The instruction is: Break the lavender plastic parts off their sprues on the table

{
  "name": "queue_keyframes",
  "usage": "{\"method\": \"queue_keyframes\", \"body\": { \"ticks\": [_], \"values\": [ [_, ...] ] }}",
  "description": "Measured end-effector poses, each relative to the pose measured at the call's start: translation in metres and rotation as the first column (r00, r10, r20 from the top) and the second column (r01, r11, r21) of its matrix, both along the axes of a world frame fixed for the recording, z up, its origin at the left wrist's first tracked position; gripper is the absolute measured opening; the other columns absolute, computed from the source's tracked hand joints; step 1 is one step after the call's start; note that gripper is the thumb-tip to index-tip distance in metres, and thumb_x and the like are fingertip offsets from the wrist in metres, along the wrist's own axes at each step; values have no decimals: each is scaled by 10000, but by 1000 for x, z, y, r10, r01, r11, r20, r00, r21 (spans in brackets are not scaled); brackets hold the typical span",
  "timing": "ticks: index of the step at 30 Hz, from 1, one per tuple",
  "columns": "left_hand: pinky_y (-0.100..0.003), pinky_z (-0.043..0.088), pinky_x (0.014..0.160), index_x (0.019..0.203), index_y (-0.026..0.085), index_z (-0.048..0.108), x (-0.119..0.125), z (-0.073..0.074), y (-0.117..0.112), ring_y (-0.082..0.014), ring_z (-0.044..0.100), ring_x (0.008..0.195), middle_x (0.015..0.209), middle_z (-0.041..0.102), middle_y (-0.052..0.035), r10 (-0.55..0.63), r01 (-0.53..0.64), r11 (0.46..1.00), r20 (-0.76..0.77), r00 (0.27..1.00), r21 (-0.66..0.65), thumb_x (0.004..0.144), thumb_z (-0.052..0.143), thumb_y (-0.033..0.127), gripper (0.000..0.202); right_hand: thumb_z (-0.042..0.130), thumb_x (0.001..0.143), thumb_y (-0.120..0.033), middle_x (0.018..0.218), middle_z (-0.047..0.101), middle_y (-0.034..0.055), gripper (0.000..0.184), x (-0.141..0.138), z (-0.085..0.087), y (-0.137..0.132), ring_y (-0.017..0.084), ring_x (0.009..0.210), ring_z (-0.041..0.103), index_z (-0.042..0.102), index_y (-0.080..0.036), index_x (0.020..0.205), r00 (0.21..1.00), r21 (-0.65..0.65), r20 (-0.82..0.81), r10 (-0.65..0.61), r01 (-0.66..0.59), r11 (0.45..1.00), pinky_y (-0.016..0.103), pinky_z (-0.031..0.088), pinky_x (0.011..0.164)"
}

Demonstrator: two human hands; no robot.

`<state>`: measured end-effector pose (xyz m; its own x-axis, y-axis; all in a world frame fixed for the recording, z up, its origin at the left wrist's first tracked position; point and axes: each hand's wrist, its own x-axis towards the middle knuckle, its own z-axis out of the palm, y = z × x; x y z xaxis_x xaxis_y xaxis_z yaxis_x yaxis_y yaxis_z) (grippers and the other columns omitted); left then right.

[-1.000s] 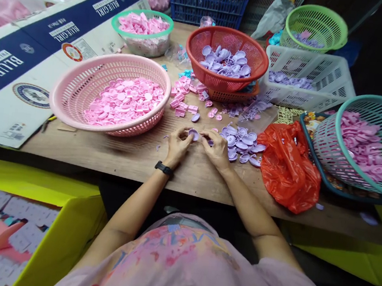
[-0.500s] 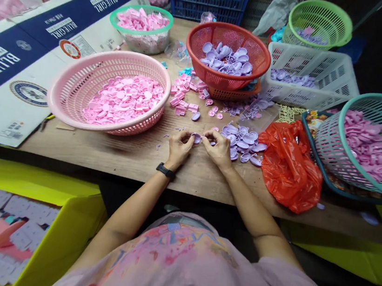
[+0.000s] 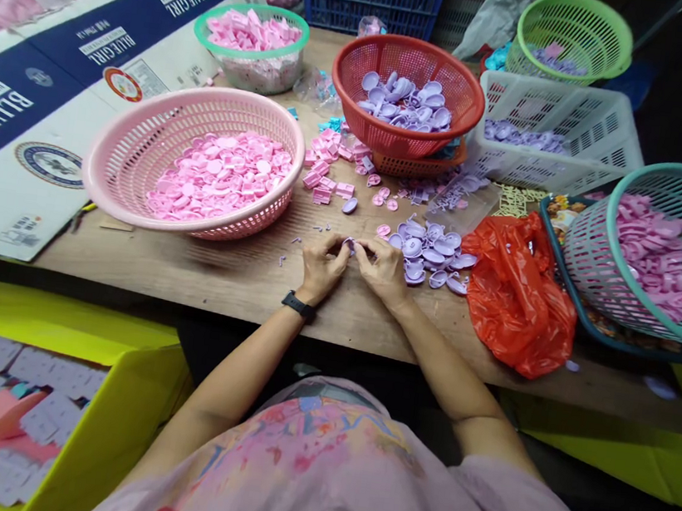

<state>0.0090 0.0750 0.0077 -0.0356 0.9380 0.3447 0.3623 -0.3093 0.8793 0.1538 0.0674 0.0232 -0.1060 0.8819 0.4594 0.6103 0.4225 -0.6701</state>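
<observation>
Just above the near part of the table [image 3: 248, 294], my two hands meet at the fingertips around a small purple plastic part [image 3: 349, 244], mostly covered by the fingers. My left hand [image 3: 322, 266], with a black band on its wrist, pinches the part from the left. From the right, the fingers of my right hand [image 3: 384, 270] are closed against it. A heap of purple oval plastic pieces [image 3: 433, 251] lies right beside my right hand. One purple oval piece [image 3: 349, 205] rests alone beyond my hands, and tiny purple bits [image 3: 281, 261] are scattered left of them.
A pink basket [image 3: 107, 166] of pink parts stands left. Behind are a red basket [image 3: 346, 93] of purple ovals and a white crate [image 3: 606, 148]. A red plastic bag [image 3: 517, 295] and a teal basket [image 3: 592, 255] are right. A yellow box [image 3: 140, 397] sits lower left.
My hands have drawn closer together around the purple part, which now shows less between the fingers. My right hand has moved slightly left, uncovering more of the purple heap.
</observation>
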Motion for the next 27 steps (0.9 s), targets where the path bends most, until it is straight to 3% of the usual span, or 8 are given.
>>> {"method": "queue_keyframes", "body": {
  "ticks": [11,16,21,27],
  "values": [
    [-282,485,757,883,227,732,-1,-1,-1,-166,633,710,818,736,-36,15,-10,998,-102,995,56,902,591,332,177,567,974,-261,903,759,62,199,0,-2,0,196,784,673,754,-207,933,1000,-13,9,-7,7,1000,323,521,781],
    [-294,491,794,925,230,738,-1,-8,-1,-182,649,750,858,739,-51,17,-6,997,-132,991,81,896,608,338,172,549,982,-261,859,734,60,215,1,-2,-1,187,739,643,740,-201,903,999,-24,33,2,-1,1000,310,499,734],
    [-334,486,837,1013,211,713,-2,-15,-1,-224,669,881,934,728,-103,-63,116,980,-304,950,161,942,517,295,225,524,971,-209,791,688,67,233,2,3,-5,188,704,608,715,-189,840,989,-3,143,-24,25,1000,305,471,700],
    [-364,482,851,1071,185,682,-4,-18,-1,-238,650,880,935,705,-118,-112,236,947,-466,878,218,935,483,234,246,530,927,-140,800,712,75,219,6,5,-7,190,709,624,724,-182,837,978,-17,209,-16,20,1000,303,478,709]
  ]
}}
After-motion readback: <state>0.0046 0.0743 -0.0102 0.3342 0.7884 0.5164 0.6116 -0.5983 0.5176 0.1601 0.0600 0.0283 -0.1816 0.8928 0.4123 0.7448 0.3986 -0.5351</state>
